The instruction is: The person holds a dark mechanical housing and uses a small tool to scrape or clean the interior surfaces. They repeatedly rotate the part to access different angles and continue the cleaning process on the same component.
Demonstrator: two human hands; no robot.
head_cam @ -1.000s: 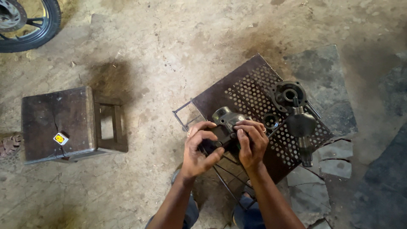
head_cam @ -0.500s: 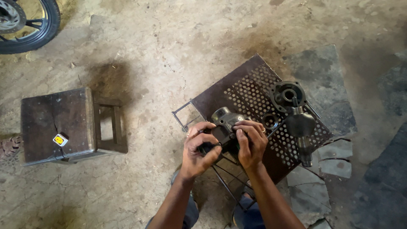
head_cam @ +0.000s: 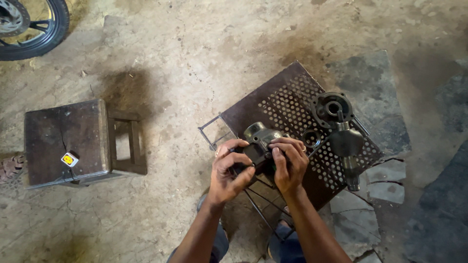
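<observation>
**Two hands on a dark metal part over a perforated stand**

Head view: both hands meet at the near edge of a rusty perforated plate (head_cam: 292, 104), which sits on a thin wire frame above the concrete floor (head_cam: 195, 44). Between them is a dark metal housing (head_cam: 258, 141), rounded at the top, resting at the plate's near-left edge.

The left hand (head_cam: 231, 170) is curled around the housing's left side, thumb and fingers closed on it from below and beside. The right hand (head_cam: 288, 163) comes over the top from the right, its fingers bent down and pressed on the housing's upper face; whether they pinch some small piece there cannot be told.

Further right on the plate lie other dark parts: a small ring (head_cam: 311, 138) just beside the right hand's fingers, a round flanged casting (head_cam: 332, 108) behind it, and a shaft piece (head_cam: 347, 151) with a bulged middle, pointing toward the near-right edge.

Well apart to the left stands a dark wooden stool (head_cam: 66, 141) with a small yellow tag on its top. A tyre (head_cam: 46, 34) shows in the upper-left corner. Broken stone slabs (head_cam: 385, 182) lie at the plate's right side.
</observation>
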